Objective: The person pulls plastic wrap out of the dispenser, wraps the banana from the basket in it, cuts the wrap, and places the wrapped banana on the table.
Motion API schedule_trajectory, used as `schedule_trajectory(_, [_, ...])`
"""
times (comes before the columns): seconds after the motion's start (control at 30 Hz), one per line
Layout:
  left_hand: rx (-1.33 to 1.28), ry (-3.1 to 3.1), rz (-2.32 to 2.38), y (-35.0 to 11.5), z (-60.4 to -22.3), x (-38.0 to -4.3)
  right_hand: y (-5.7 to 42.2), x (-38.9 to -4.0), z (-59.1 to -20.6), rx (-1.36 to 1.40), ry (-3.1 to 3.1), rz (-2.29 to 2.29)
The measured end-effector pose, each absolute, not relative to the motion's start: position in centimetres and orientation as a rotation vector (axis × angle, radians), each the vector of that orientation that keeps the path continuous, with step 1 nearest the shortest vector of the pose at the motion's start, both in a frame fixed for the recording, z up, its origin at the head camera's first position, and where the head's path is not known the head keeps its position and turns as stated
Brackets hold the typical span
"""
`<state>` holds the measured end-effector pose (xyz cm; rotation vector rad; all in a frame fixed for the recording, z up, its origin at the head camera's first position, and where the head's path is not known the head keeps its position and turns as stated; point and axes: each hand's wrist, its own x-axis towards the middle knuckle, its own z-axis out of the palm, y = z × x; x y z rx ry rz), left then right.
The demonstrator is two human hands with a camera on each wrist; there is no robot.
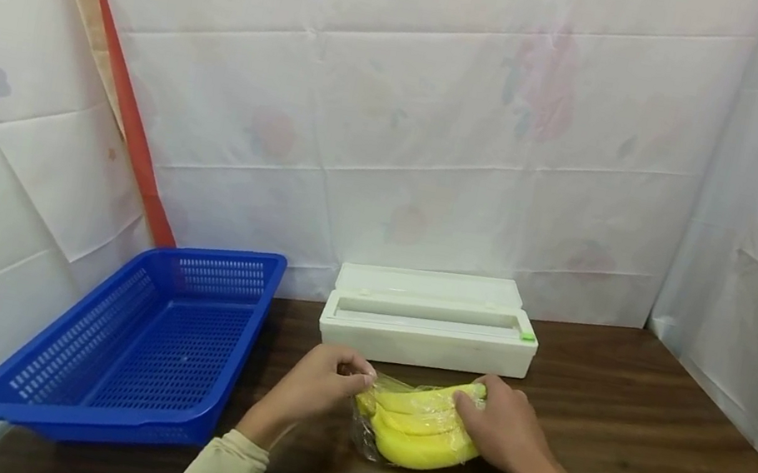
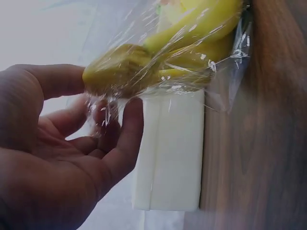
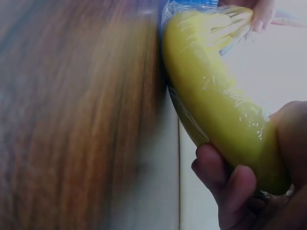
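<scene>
A bunch of yellow bananas [image 1: 419, 430], wrapped in clear cling film [image 2: 242, 43], is between the two hands in front of a white box. My right hand [image 1: 511, 429] grips the bunch at its tip end, thumb on top; in the right wrist view its fingers [image 3: 211, 165] curl under the lowest banana. At the stem end, my left hand [image 1: 320, 383] pinches the film. The left wrist view has that hand's fingers [image 2: 129, 129] bent around the film-covered stem [image 2: 115, 69]. Loose film hangs below the stem side of the bunch.
Behind the bananas stands the long white box [image 1: 431, 347], its lid [image 1: 431, 284] raised and a pale roll inside. To the left lies a blue perforated basket [image 1: 232, 380]. Brown wooden table [image 1: 653, 454] extends to the right; white printed sheets [image 1: 432, 110] enclose the back and sides.
</scene>
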<state>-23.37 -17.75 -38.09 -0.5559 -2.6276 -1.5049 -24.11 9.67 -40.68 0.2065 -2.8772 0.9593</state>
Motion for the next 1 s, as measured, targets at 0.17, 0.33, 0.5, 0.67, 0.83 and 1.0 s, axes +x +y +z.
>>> schedule_trajectory(0.17, [-0.562, -2.553, -1.268, -17.0, -38.7, -23.3, 9.8, -24.0, -40.7, 0.189, -2.872, 0.951])
schedule_trajectory(0.33, [-0.683, -2.428, -0.983, -16.7, -39.1, -23.6, 9.7, -24.0, -40.7, 0.185, -2.86, 0.962])
schedule_trajectory(0.5, [-0.831, -2.49, -0.946, -17.6, -38.3, -23.7, 9.6, -24.0, -40.6, 0.183, -2.849, 0.971])
schedule_trajectory(0.67, [-0.918, -2.702, -1.012, -18.8, -36.6, -23.1, 9.6, -24.2, -40.8, 0.173, -2.845, 0.978])
schedule_trajectory(0.83, [-0.989, -2.733, -1.029, -19.0, -36.3, -22.8, 9.7, -24.2, -41.0, 0.125, -2.843, 1.063])
schedule_trajectory(1.0, [-0.995, -2.587, -0.982, -18.5, -37.3, -23.2, 9.7, -24.3, -41.3, 0.055, -2.846, 1.181])
